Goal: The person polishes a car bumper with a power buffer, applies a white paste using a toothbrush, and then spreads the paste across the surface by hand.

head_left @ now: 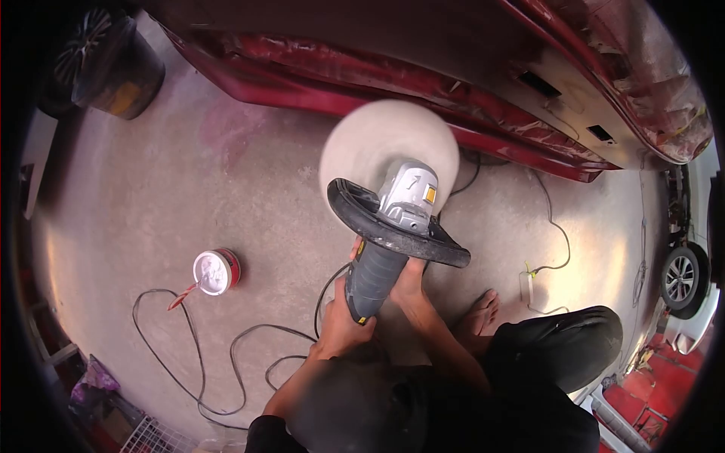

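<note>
A polisher (377, 264) with a grey metal head, a dark body and a curved black handle is in front of me. Its round white pad (389, 136) is blurred and lies close to the lower edge of the red car body (302, 94). My left hand (340, 328) is closed round the rear end of the polisher. Farther forward, my right hand (408, 283) grips the body from the right and underneath, and most of its fingers are hidden. On the floor to the left stands a small tub (215, 272) of whitish paste, with a reddish stick (183, 296) leaning out of it.
A black cord (234, 355) loops over the concrete floor (279, 219) at left. Another cable (566, 234) runs at right, near my bare foot (479, 313). A dark bucket (124, 75) stands at upper left, and a car wheel (681, 275) at far right.
</note>
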Demonstrator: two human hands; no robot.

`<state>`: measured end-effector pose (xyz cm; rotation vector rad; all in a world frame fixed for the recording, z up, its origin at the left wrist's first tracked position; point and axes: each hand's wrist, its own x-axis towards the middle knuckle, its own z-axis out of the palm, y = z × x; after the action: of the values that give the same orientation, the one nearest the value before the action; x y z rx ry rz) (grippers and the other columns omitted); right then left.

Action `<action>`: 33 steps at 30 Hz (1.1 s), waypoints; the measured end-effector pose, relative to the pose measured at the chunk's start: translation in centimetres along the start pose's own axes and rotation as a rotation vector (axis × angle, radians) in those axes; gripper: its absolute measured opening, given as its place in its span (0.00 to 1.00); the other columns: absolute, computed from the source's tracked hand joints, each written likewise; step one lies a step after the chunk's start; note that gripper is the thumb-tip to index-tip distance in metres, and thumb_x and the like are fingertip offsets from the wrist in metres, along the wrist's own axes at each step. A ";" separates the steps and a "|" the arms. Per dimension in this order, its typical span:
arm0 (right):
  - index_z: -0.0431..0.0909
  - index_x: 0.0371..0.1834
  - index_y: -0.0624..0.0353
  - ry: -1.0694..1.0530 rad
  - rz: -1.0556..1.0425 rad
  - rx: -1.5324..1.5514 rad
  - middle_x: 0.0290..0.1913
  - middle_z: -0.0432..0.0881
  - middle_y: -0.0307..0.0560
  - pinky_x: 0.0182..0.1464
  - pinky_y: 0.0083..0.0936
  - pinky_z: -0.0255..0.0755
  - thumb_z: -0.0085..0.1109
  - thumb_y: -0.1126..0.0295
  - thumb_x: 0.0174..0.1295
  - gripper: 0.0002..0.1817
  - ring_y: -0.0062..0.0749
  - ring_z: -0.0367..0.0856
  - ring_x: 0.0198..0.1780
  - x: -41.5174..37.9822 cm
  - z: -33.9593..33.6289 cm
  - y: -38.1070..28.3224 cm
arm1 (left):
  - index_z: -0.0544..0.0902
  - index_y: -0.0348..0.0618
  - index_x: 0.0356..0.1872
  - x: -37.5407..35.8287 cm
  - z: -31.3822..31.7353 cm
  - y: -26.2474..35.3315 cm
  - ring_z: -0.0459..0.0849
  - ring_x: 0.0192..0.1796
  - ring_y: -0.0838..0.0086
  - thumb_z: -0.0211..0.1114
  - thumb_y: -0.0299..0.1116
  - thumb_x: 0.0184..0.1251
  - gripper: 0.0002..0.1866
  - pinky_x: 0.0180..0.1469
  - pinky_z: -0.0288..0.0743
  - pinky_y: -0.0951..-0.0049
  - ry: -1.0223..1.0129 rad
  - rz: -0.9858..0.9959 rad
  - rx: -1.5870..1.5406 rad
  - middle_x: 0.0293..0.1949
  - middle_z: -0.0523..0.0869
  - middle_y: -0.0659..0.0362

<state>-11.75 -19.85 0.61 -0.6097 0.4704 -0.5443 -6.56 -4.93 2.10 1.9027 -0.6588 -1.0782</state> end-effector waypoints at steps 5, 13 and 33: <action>0.78 0.59 0.60 0.019 -0.017 -0.054 0.44 0.85 0.48 0.45 0.27 0.81 0.49 0.25 0.68 0.43 0.26 0.85 0.43 -0.3 0.0 -0.3 | 0.61 0.38 0.70 0.2 -0.6 1.0 0.85 0.58 0.34 0.70 0.26 0.53 0.41 0.59 0.79 0.48 -0.065 -0.111 0.028 0.51 0.85 0.31; 0.83 0.55 0.64 0.160 0.077 -0.311 0.53 0.86 0.43 0.60 0.29 0.74 0.67 0.68 0.67 0.17 0.27 0.81 0.53 6.8 7.9 7.1 | 0.68 0.35 0.64 1.0 -7.6 -7.1 0.84 0.41 0.66 0.68 0.22 0.51 0.35 0.48 0.80 0.64 0.251 0.068 -0.138 0.44 0.83 0.53; 0.78 0.58 0.62 0.108 0.088 -0.238 0.49 0.86 0.51 0.46 0.29 0.84 0.56 0.39 0.73 0.33 0.30 0.87 0.46 2.5 0.3 8.0 | 0.68 0.37 0.65 0.4 -4.4 -3.7 0.87 0.53 0.61 0.69 0.23 0.52 0.35 0.57 0.79 0.62 0.138 0.092 -0.236 0.48 0.86 0.45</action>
<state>-7.03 -15.70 -4.91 -0.7851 0.6674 -0.4417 -2.42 -1.53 0.06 1.7088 -0.5113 -0.9150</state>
